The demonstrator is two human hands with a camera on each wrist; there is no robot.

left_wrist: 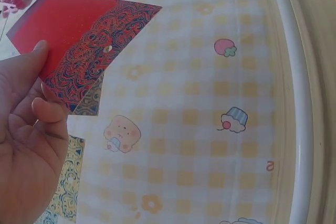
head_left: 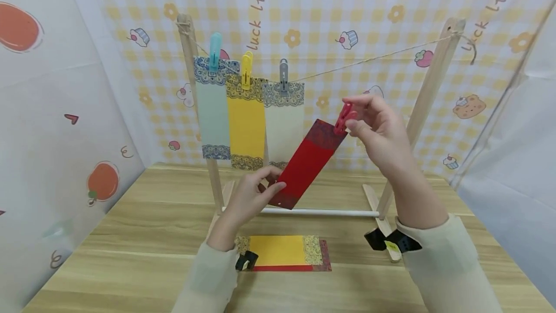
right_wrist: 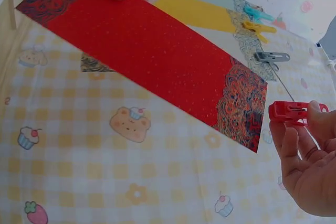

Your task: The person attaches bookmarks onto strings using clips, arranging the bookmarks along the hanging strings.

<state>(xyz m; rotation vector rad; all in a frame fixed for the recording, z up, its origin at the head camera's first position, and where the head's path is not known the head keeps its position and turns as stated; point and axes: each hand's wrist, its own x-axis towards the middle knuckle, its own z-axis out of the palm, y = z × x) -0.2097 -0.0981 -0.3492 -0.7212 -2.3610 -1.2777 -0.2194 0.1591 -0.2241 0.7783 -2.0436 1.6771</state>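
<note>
My left hand (head_left: 252,194) pinches a red bookmark card (head_left: 306,165) by its lower left edge, thumb on the front face. The card has dark patterned bands at both ends and a small hole in the lower one, and it slants up to the right. My right hand (head_left: 384,136) pinches a red clothespin (head_left: 344,119) between thumb and fingers. In the right wrist view the clothespin (right_wrist: 295,110) is just past the card's upper end, with a gap between them. In the head view it overlaps the upper corner.
A string (head_left: 369,59) runs between two wooden posts. Clipped on it hang a pale green card (head_left: 214,115), a yellow card (head_left: 246,127) and a cream card (head_left: 283,129), under blue, yellow and grey clothespins. A white rod (head_left: 321,212) joins the posts low down. Yellow and red cards (head_left: 282,250) lie on the table.
</note>
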